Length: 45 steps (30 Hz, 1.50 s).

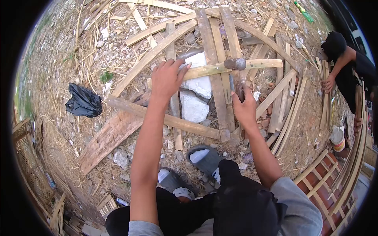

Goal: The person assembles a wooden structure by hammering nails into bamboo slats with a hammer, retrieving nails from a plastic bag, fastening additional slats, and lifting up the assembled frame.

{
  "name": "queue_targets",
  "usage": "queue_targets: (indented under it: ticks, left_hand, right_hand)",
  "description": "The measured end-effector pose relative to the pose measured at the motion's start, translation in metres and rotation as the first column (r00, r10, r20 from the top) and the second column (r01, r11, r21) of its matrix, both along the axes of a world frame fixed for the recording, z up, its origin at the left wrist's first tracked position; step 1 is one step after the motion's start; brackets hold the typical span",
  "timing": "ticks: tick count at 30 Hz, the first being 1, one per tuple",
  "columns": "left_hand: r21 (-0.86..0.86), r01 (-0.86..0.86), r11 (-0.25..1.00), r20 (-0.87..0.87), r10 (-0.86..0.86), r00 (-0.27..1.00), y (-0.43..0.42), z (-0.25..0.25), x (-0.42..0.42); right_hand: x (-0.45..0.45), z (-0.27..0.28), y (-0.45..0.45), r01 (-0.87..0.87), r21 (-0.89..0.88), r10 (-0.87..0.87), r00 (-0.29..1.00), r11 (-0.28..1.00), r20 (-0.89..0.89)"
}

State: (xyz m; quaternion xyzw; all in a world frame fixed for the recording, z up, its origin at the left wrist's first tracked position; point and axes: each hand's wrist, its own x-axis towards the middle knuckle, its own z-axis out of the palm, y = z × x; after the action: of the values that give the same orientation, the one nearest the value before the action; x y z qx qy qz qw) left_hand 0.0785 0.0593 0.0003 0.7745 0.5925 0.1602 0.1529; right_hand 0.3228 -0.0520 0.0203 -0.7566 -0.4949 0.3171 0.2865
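The left hand grips a pale, flat bamboo strip crossing brown, flat wooden slats; the right clasps a dark metal hammer. Off-centre blows could split the strip.

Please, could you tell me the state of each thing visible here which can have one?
Left hand: on the crosswise slat; grip unclear.
Right hand: closed, holding the hammer by its handle.
Hammer: held, head over the slat.
Crosswise slat: laid across other slats.
White block: partly beneath the slats.
Black plastic bag: crumpled, on the ground.
Sandals: worn.
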Motion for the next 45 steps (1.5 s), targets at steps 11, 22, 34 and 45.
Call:
queue_targets:
  ticks: [11,22,34,45]
  left_hand:
    - [-0.213,-0.113,0.971,-0.182,0.074,0.98,0.007,-0.011,0.003]
    - [-0.171,-0.127,0.977,-0.22,0.088,0.972,0.007,-0.007,0.004]
    - [-0.18,-0.095,0.979,-0.21,0.057,0.976,0.008,-0.002,0.004]
    - [-0.177,-0.099,0.979,-0.211,0.06,0.976,0.008,-0.002,0.004]
  right_hand:
    - [0.006,-0.001,0.002,-0.141,-0.084,0.146,0.988,0.986,0.057]
    - [0.003,0.005,0.001,-0.064,-0.081,0.067,0.997,0.995,0.039]
    - [-0.013,0.028,-0.011,-0.217,0.111,0.195,0.965,0.97,0.178]
    - [-0.01,0.031,-0.002,-0.277,-0.048,0.28,0.931,0.96,0.233]
